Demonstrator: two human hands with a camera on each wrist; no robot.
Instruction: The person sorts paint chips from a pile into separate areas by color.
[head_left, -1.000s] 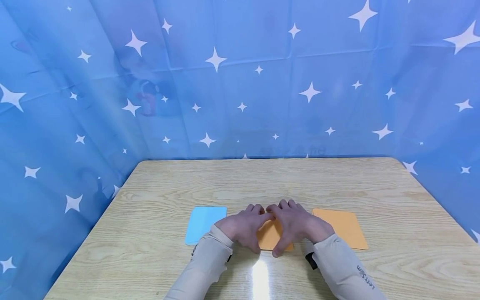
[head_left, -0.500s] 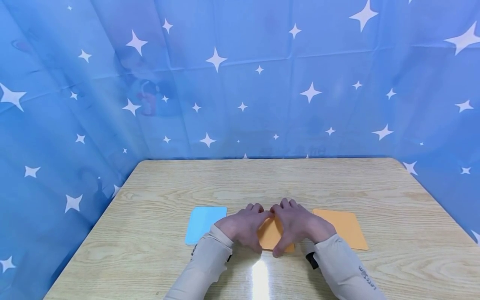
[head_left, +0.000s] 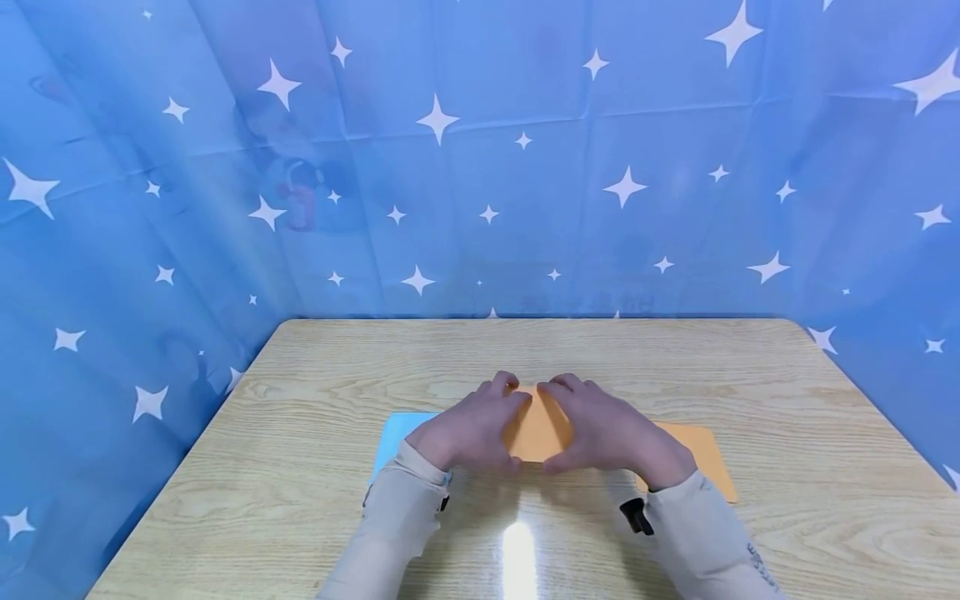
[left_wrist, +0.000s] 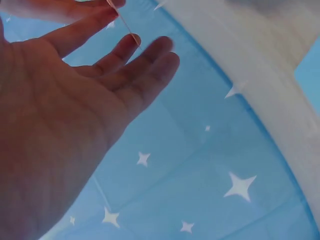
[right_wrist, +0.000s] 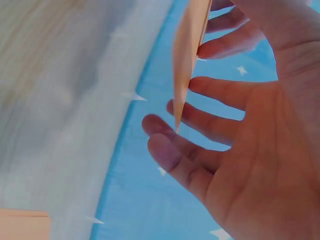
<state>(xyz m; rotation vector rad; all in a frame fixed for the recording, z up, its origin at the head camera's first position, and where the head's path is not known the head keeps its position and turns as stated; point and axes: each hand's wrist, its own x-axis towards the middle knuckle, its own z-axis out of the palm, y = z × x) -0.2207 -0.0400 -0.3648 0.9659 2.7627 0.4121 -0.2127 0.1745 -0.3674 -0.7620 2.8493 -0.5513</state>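
Note:
A thin square orange card is up off the table between both hands, its near edge tipped toward me. My left hand pinches its left side between thumb and fingers. On the other side my right hand grips it the same way, index fingers almost meeting at the far edge. In the right wrist view the card shows nearly edge-on, with fingertips of the right hand at its edge. From the left wrist only its thin edge shows, by the fingertips of the left hand.
Light blue cards lie to the left, partly behind the left wrist. A pile of orange cards lies to the right, partly behind the right forearm. The wood-grain table ends at a blue star-patterned curtain.
Both hands have moved up and away from me with the orange card, which has left the tabletop. The forearms now cover more of the blue and orange cards beside them.

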